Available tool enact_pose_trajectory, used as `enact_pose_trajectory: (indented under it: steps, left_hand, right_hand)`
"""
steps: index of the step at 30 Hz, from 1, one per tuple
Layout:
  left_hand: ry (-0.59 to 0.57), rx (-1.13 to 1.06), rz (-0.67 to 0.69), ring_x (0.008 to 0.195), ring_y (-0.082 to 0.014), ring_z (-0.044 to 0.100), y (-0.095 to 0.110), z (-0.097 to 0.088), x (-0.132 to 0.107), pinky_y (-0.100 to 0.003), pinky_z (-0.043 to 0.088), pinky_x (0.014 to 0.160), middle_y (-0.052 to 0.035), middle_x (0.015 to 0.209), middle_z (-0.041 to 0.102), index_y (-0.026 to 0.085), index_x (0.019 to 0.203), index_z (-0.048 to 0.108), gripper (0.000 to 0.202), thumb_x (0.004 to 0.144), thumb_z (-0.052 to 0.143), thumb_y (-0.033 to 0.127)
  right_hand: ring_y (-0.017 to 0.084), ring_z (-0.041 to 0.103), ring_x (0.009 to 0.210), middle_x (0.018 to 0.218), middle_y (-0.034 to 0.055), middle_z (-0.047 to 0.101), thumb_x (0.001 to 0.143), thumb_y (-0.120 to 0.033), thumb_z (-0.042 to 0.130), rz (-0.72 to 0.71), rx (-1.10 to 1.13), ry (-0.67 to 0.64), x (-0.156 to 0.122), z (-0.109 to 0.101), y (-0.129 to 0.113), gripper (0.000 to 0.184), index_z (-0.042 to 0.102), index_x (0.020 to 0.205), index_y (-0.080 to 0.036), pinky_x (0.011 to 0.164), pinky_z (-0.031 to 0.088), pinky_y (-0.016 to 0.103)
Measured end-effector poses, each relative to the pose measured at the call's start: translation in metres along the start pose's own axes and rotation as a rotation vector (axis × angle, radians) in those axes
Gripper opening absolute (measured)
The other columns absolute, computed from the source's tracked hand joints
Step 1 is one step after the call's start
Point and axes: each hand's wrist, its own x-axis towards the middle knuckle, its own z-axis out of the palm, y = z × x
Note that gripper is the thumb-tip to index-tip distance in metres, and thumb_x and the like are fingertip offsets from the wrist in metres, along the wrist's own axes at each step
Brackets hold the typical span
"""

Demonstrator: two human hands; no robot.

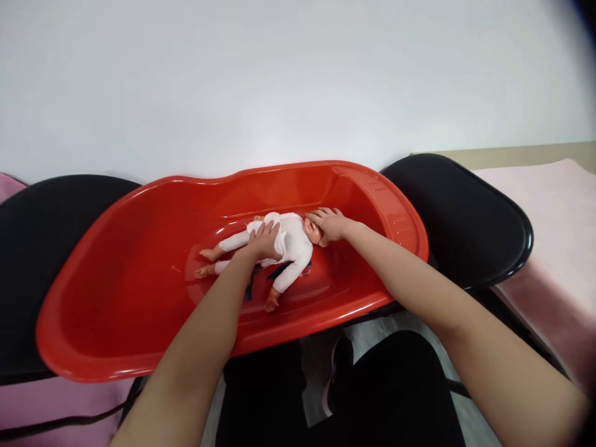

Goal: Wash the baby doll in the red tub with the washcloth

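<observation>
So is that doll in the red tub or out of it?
In. The doll lies inside the rim of the red tub, with the left hand over its middle and the right hand at its head.

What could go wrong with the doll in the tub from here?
The right hand partly covers the head of the doll, and might press or twist it. The left hand rests on the doll's middle, leaving the near arm unheld; that could flop if the doll is lifted. The tub overlaps black seats, and might shift if pushed.
</observation>
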Motion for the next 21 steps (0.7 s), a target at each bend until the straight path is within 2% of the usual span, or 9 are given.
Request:
enact_pose_trajectory:
  steps: [6,12,15,18,21]
  left_hand:
    - [-0.002,0.012,-0.045,0.161,-0.0458,0.01,-0.001,0.002,-0.003,-0.062,0.017,0.126,-0.0176,0.181,0.006,0.02,0.17,0.015,0.129,0.063,0.086,0.031]
    - [-0.063,0.022,-0.129,0.16,-0.0466,0.011,-0.011,-0.002,-0.004,-0.068,0.019,0.124,-0.0207,0.18,0.004,0.018,0.17,0.011,0.134,0.059,0.086,0.023]
    - [-0.093,-0.005,-0.191,0.162,-0.0479,0.005,-0.016,-0.006,-0.009,-0.07,0.02,0.124,-0.0168,0.181,0.001,0.024,0.171,0.01,0.136,0.06,0.087,0.024]
    - [-0.119,-0.002,-0.264,0.165,-0.0449,0.002,-0.018,-0.009,-0.014,-0.071,0.02,0.125,-0.0122,0.182,-0.002,0.032,0.172,0.007,0.136,0.064,0.088,0.027]
    - [-0.146,0.005,-0.335,0.165,-0.0432,0.003,-0.021,-0.011,-0.018,-0.068,0.022,0.126,-0.0118,0.182,-0.006,0.034,0.173,0.004,0.139,0.064,0.091,0.033]
  right_hand:
    - [0.041,0.031,0.156,0.171,0.0154,0.035,0.066,-0.033,0.085,0.032,0.028,-0.016,0.0,-0.001,0.001,0.117,0.029,0.169,-0.028,0.127,0.025,0.062]
    - [0.041,0.03,0.156,0.171,0.014,0.035,0.066,-0.033,0.087,0.055,0.057,-0.03,0.0,-0.002,-0.001,0.116,0.031,0.168,-0.029,0.126,0.029,0.061]
    - [0.044,0.03,0.155,0.17,0.0149,0.035,0.066,-0.038,0.089,0.07,0.067,-0.031,-0.001,-0.003,-0.001,0.115,0.033,0.166,-0.03,0.123,0.031,0.063]
    - [0.045,0.032,0.154,0.169,0.0153,0.037,0.066,-0.039,0.091,0.07,0.074,-0.03,-0.001,-0.003,0.0,0.115,0.034,0.165,-0.031,0.122,0.033,0.064]
    - [0.046,0.033,0.153,0.168,0.0161,0.037,0.067,-0.04,0.092,0.075,0.077,-0.027,-0.001,-0.003,-0.001,0.114,0.034,0.164,-0.03,0.121,0.034,0.064]
